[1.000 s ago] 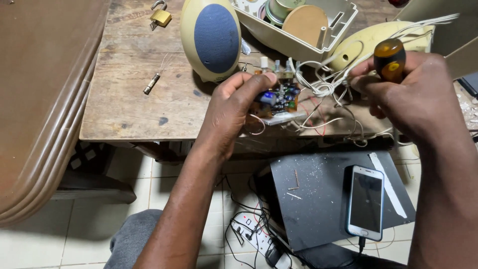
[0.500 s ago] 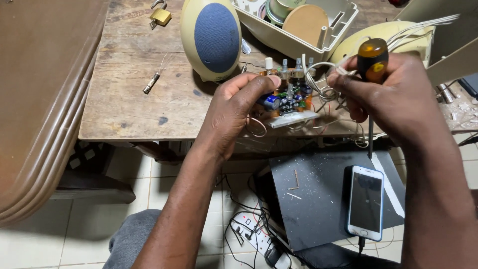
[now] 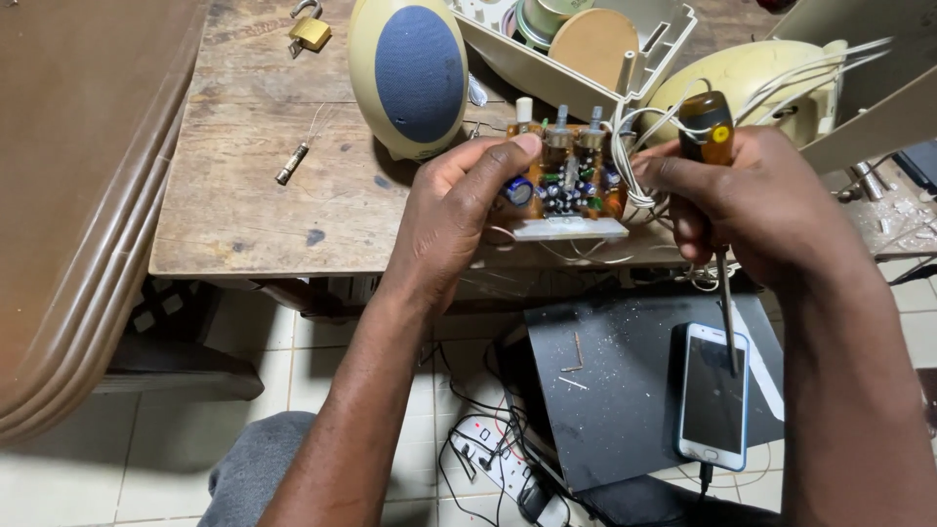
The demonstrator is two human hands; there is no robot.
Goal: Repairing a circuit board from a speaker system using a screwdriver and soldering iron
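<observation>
My left hand (image 3: 454, 215) grips the left end of a small brown circuit board (image 3: 571, 185) crowded with capacitors and knob shafts, held just above the front edge of the wooden table (image 3: 244, 195). My right hand (image 3: 747, 200) is closed around a screwdriver (image 3: 711, 137) with an amber and black handle, its thin shaft pointing down over the phone. The fingertips of that hand touch the board's right end among the white wires (image 3: 639, 146).
A cream oval speaker with a blue grille (image 3: 408, 73) stands behind the board. A cream open casing (image 3: 586, 49) with parts lies at the back. A brass padlock (image 3: 310, 31) and a small fuse (image 3: 293, 162) lie left. Below, a smartphone (image 3: 712, 390) rests on a dark box (image 3: 605, 390); a power strip (image 3: 493, 459) lies on the floor.
Both hands have lifted the circuit board up and turned it so its components face me. My right hand moved left toward the board with the screwdriver.
</observation>
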